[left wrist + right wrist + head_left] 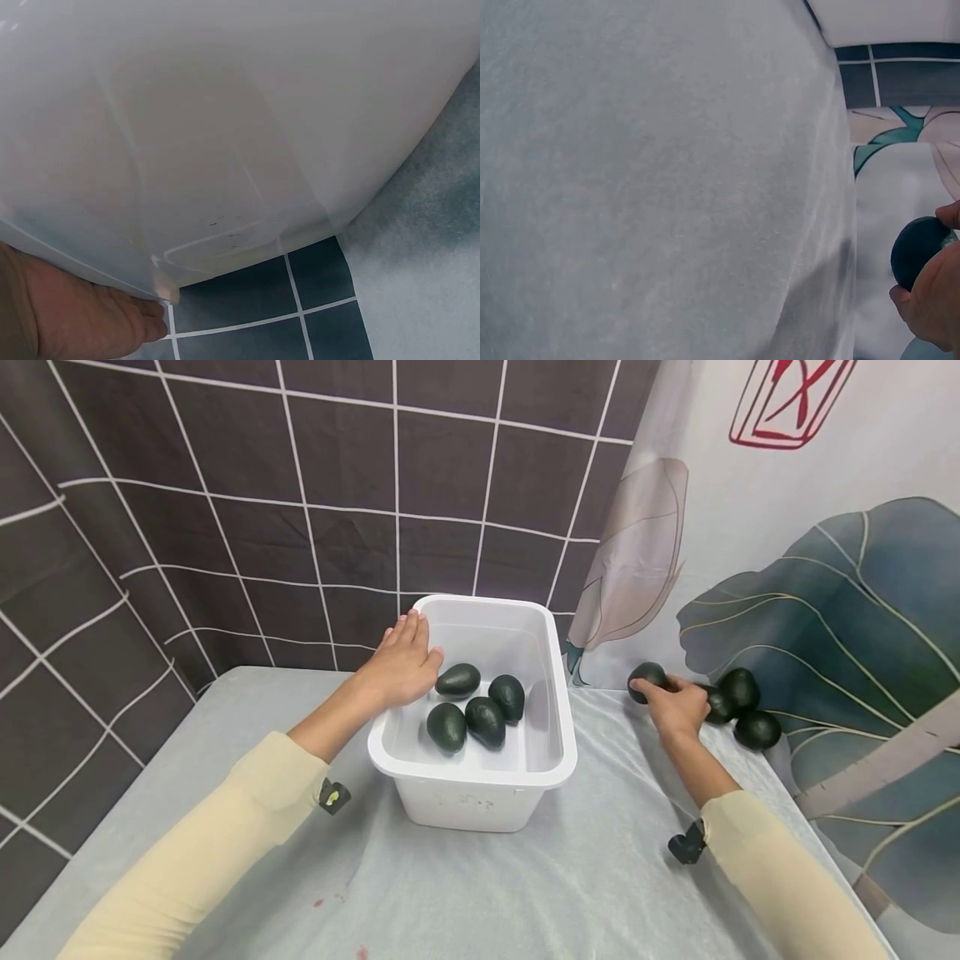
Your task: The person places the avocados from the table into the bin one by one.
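Observation:
In the head view a white plastic tub (475, 797) stands mid-table with several dark green avocados (485, 722) on its floor. My left hand (405, 664) rests on the tub's left rim, fingers straight and pointing away; the left wrist view shows the hand (90, 315) against the tub's outer wall (225, 135). At the right, my right hand (678, 706) grips one avocado (647, 680) between thumb and fingers, also seen in the right wrist view as a dark avocado (917, 251). Close behind that hand sit more avocados (738, 691), partly covered by it.
A pale grey cloth (600, 860) covers the table. Behind the tub hangs a dark grid-patterned sheet (345, 460); a white curtain with large leaf prints (840, 602) borders the right side. Dark wrist-worn devices (686, 845) sit at both cuffs.

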Available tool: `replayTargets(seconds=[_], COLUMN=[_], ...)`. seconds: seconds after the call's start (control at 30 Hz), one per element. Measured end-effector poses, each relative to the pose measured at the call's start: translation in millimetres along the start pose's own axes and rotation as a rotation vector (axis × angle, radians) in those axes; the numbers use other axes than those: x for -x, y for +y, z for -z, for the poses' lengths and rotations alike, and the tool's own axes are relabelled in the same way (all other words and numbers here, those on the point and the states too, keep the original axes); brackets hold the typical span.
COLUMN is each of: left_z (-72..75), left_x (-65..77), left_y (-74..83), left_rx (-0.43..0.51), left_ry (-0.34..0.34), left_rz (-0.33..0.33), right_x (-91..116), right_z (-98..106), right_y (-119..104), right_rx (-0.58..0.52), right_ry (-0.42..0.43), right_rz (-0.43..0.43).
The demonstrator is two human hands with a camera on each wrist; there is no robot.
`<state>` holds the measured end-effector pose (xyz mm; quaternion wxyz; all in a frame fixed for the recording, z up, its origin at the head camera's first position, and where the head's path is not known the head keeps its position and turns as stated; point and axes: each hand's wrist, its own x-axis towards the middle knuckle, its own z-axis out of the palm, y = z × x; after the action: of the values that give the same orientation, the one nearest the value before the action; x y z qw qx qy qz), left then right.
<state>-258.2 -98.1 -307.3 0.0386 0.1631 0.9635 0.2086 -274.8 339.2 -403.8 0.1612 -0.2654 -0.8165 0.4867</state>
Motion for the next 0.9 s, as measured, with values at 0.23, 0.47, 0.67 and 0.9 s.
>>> replayTargets(seconds=[0.23, 0.47, 0.67, 0.9], left_z=[-0.1, 0.8, 0.7, -0.4], left_x=[-0.1, -0.1, -0.2, -0.6], left_y=[-0.6, 0.4, -0.6, -1.6], left_rx=[-0.002, -0.001, -0.001, -0.005], left_ry=[-0.003, -0.005, -0.005, -0.003], left_rz=[0.003, 0.002, 0.006, 0.004], right_x=[3, 4, 6, 14], right_z=[2, 3, 2, -1], right_y=[-5, -8, -10, -18], right_rx=[-0.015, -0.017, -0.012, -0.026], right_ry=[-0.001, -0.022, -0.044, -0.059], right_rz=[0.007, -0.019, -0.022, 0.009])
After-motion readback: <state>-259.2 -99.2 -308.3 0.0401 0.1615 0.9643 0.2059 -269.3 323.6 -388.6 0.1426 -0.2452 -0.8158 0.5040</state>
